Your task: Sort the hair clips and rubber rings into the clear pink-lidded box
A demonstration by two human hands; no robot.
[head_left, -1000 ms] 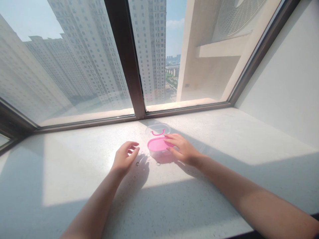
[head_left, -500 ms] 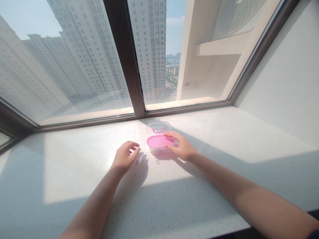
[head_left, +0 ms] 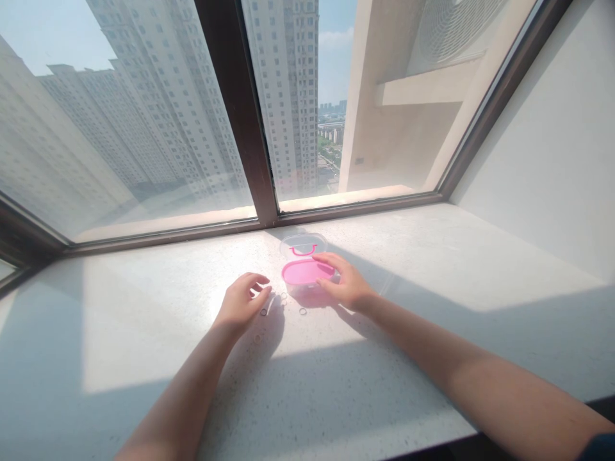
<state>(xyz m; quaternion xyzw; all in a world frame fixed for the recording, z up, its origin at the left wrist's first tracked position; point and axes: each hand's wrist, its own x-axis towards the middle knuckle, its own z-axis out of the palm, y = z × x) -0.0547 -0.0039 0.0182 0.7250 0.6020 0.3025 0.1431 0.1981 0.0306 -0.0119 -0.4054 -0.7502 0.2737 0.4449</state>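
A small clear plastic box (head_left: 307,273) with a pink oval top stands on the white sill. My right hand (head_left: 346,282) is closed around its right end, thumb at the front and fingers over the far rim. Just behind it lies a clear oval piece with a pink handle (head_left: 303,248). To the left of the box hovers my left hand (head_left: 244,299), its fingers curled with a gap between thumb and forefinger; I see nothing held there. Several small rings lie below and between the hands, among them a dark ring (head_left: 263,312) and another ring (head_left: 303,312).
The speckled white sill (head_left: 158,320) runs up to a dark window frame (head_left: 266,214) close behind the box. A white wall (head_left: 542,166) closes off the right side. Bright sun and shadow bands cross the sill. Its front edge shows at lower right.
The view has shifted very slightly. My right hand keeps its place on the box, and my left hand stays near the rings with almost the same finger pose.
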